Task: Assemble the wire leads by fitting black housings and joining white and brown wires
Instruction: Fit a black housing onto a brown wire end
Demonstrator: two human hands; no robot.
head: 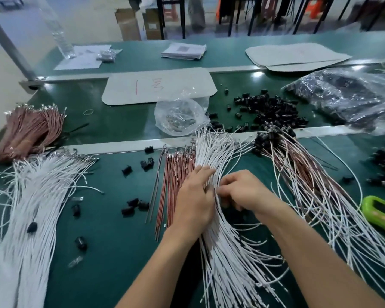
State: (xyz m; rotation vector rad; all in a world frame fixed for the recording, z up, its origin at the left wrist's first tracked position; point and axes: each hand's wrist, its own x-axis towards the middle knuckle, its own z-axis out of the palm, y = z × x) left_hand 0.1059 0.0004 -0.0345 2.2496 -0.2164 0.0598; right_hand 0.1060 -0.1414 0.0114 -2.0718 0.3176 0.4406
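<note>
A bundle of white wires [211, 152] fans across the green bench in the middle. My left hand [195, 196] lies flat on it with fingers straight, pressing the wires down. My right hand [242, 190] is beside it, its fingers curled into the same white wires and pinching some of them. A row of brown wires [176, 172] lies just left of my left hand. Finished leads of white and brown wires with black housings [298, 165] spread to the right. Loose black housings [269, 107] are heaped behind them.
A second white wire bundle [36, 196] and a brown wire bundle [29, 132] lie at the left. Single black housings [133, 205] are scattered between. A clear plastic bag [180, 116], a bag of black parts [353, 96] and a green object [380, 212] are also here.
</note>
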